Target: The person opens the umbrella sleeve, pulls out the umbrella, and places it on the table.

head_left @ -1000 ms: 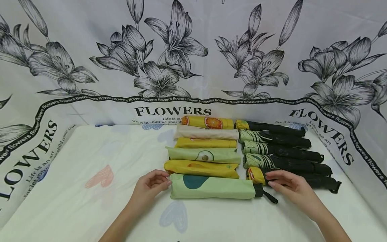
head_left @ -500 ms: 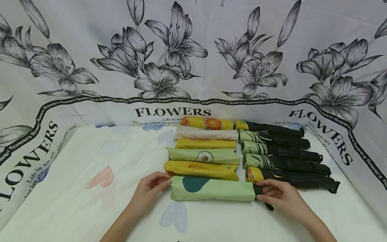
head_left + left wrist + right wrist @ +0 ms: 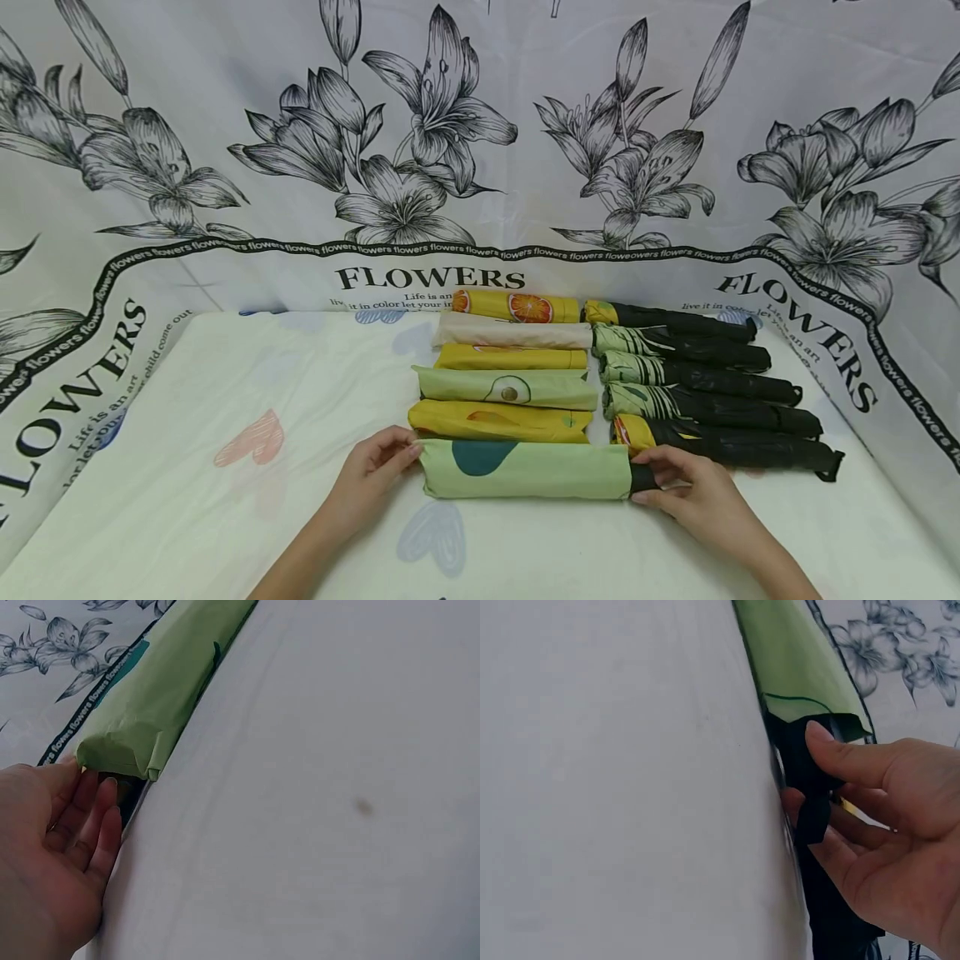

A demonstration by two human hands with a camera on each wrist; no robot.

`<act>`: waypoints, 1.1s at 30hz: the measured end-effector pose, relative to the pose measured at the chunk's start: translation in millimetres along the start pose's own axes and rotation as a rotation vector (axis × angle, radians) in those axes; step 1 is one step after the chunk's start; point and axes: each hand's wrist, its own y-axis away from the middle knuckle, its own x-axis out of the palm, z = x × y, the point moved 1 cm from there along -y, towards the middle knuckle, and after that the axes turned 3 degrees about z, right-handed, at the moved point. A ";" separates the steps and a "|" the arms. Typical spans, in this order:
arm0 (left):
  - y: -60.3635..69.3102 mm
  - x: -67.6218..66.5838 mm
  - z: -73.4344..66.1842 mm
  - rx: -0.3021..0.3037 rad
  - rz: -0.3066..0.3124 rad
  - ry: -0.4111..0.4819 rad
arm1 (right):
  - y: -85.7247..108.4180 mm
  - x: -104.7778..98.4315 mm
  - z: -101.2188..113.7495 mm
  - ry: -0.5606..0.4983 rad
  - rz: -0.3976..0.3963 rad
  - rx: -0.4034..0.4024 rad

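Note:
In the head view a light green umbrella sleeve (image 3: 555, 471) with a dark teal patch lies crosswise near the front. A black umbrella handle (image 3: 642, 477) sticks out of its right end. My left hand (image 3: 375, 462) pinches the sleeve's left end between thumb and fingers; the left wrist view has the hand (image 3: 71, 832) at that same end. My right hand (image 3: 693, 492) grips the black handle, thumb on top. Close up in the right wrist view, a black strap (image 3: 814, 817) hangs by the fingers. Fabric hides what is inside the sleeve.
Behind the green sleeve, several sleeves lie stacked in a row, the nearest a yellow sleeve (image 3: 498, 421). To their right lies a column of folded black umbrellas, the nearest a black umbrella (image 3: 757, 450). A flower-printed curtain (image 3: 510, 150) rises behind the white cloth (image 3: 187, 500).
My right hand moved left from beside the strap onto the black handle and took hold of it. The left hand stayed at the left end, and the sleeve shifted slightly.

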 end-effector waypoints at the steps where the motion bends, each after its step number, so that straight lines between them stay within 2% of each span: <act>1: -0.1 0.1 -0.1 -0.009 -0.005 0.006 | 0.1 -1.3 0.2 0.003 0.000 0.000; 5: -0.7 0.4 -0.7 -0.026 -0.030 0.006 | 1.4 -10.4 -1.3 -0.005 0.020 -0.016; 12: -0.5 -0.1 -1.1 -0.054 -0.042 0.021 | 3.2 -34.4 -13.5 -0.055 0.123 -0.012; 19: -0.8 -0.8 -1.1 -0.068 -0.031 0.043 | 7.5 -57.2 -34.7 -0.029 0.164 -0.116; 23: -1.0 -0.9 -1.6 -0.084 -0.031 0.047 | 10.6 -69.9 -46.5 -0.016 0.185 -0.149; 28: -1.0 -1.1 -1.8 -0.103 -0.035 0.047 | 16.3 -87.0 -59.8 -0.013 0.185 -0.141; 33: -1.3 -1.2 -1.2 -0.097 -0.036 0.040 | 19.4 -101.4 -74.8 -0.019 0.212 -0.080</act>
